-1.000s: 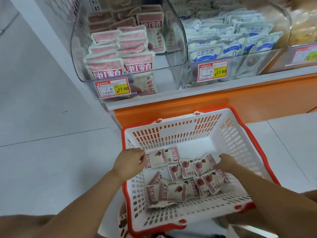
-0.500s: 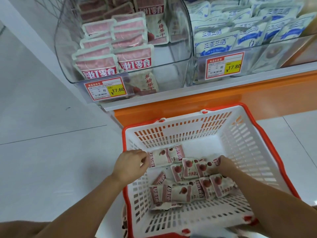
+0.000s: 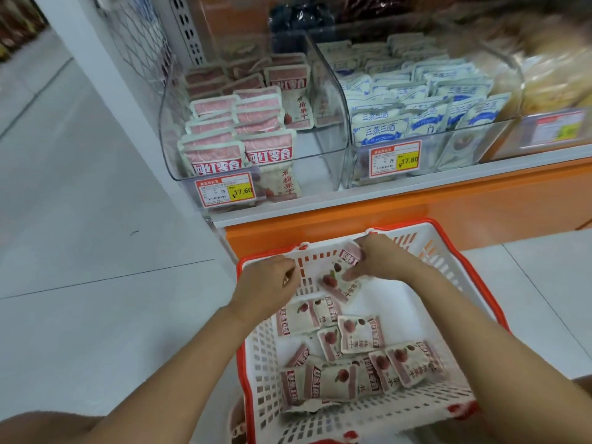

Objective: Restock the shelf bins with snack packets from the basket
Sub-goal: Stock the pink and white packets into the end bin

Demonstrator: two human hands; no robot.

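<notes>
A white basket with a red rim [image 3: 455, 251] sits on the floor below the shelf, holding several pink-and-cream snack packets [image 3: 358, 334]. My right hand [image 3: 381, 257] is raised above the basket's far end and grips a few of these packets [image 3: 341, 280], which hang from its fingers. My left hand [image 3: 269, 280] hovers beside them over the basket's left rim, fingers curled, holding nothing that I can see. A clear shelf bin [image 3: 326, 149] above holds the same pink packets stacked at its left side.
A second clear bin [image 3: 474, 133] to the right holds blue-and-white packets. Price tags [image 3: 226, 189] hang on the bin fronts. An orange shelf base [image 3: 480, 206] runs just behind the basket. Pale floor tiles [image 3: 80, 235] spread to the left.
My right hand has lifted a few packets out of the pile toward the basket's far end. My left hand rose from the packets to the left rim. The view tilted up.
</notes>
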